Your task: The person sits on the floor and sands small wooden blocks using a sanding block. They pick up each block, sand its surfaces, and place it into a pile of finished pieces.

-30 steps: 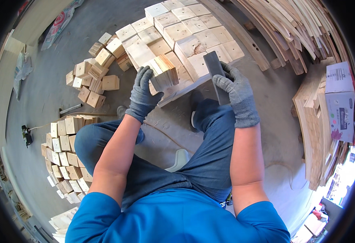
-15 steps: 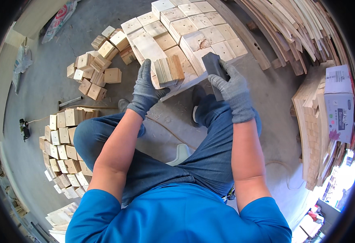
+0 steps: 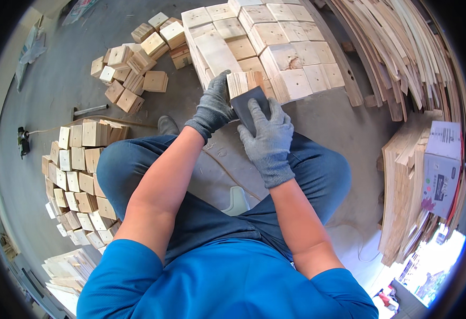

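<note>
Both my hands wear grey knit gloves. My left hand (image 3: 215, 106) grips the left side of a pack of thin wooden plates (image 3: 243, 81), its fingers up along the side and its thumb mostly hidden. Across the near face of that pack lies a flat dark grey block, like a sanding block (image 3: 241, 108). My right hand (image 3: 268, 139) is closed on this block from above and presses it against the wood. Just beyond the pack stands a large stack of pale wooden blocks (image 3: 307, 50), several with a small hole in the top.
Loose wooden blocks (image 3: 131, 80) lie in a heap at the far left. Rows of more blocks (image 3: 79, 183) stand by my left knee. Long boards (image 3: 392, 48) fill the far right. A carton (image 3: 441, 165) sits on timber at the right, and a cord (image 3: 225, 170) crosses the floor.
My right hand has brought the dark block leftward from beside the pack onto its near face. My left hand has shifted right with the pack. The view has turned slightly.
</note>
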A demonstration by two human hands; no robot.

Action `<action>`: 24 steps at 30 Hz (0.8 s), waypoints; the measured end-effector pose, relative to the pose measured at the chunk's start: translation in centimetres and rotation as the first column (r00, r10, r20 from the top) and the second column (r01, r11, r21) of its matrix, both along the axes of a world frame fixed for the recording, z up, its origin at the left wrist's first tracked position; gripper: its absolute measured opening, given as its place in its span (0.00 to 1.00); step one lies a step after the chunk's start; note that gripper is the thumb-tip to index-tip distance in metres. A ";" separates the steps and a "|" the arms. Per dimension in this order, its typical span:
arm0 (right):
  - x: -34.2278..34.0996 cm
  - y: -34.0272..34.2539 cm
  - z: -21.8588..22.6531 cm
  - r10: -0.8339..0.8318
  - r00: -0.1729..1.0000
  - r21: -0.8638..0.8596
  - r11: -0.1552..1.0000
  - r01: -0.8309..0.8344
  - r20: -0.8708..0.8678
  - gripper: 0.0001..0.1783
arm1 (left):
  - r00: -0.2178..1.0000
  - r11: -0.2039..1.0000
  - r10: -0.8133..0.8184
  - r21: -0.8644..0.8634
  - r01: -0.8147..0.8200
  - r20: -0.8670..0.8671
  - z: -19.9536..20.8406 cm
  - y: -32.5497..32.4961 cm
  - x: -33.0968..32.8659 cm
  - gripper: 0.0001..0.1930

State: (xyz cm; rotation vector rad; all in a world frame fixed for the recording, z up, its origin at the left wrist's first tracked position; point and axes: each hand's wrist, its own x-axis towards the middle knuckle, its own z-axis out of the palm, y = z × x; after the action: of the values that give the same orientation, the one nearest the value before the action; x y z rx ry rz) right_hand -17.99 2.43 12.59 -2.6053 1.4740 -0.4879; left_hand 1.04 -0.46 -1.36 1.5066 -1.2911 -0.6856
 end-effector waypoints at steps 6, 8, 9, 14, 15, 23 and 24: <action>6.0 -6.5 0.4 -0.006 1.000 -0.031 0.999 0.006 -0.011 0.37 | 0.987 1.000 0.013 -0.019 -0.010 0.162 1.2 0.6 0.5 0.60; 6.4 -9.3 0.1 -0.034 0.999 -0.060 0.998 0.033 -0.009 0.37 | 0.994 0.999 -0.022 0.026 0.019 0.109 2.7 0.4 0.1 0.59; 6.7 -10.1 0.4 -0.067 0.996 -0.023 0.998 0.066 -0.058 0.37 | 0.995 1.000 -0.006 0.020 0.004 0.095 2.7 0.4 0.1 0.59; 3.4 -8.1 0.1 -0.084 0.996 -0.013 0.996 0.084 -0.040 0.38 | 0.991 0.998 0.035 0.045 -0.042 0.132 3.1 0.6 -0.1 0.59; 2.7 -6.8 0.0 -0.062 0.997 -0.029 0.998 0.060 -0.036 0.39 | 0.991 0.998 0.034 0.045 -0.040 0.131 3.0 0.7 -0.2 0.59; -1.2 1.4 -1.2 0.042 0.999 -0.030 0.999 -0.041 0.008 0.39 | 0.996 0.996 0.010 0.090 -0.019 0.094 3.7 0.7 0.1 0.55; -0.9 1.3 -1.1 0.043 0.999 -0.034 0.999 -0.043 0.010 0.39 | 0.996 0.996 0.014 0.090 -0.022 0.090 3.6 0.5 0.0 0.55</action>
State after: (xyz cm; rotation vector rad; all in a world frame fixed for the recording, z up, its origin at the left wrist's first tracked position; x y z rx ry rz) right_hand -18.86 3.69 11.49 -2.6501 1.4159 -0.5254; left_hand 1.03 0.06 2.27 1.6372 -1.3269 -0.6799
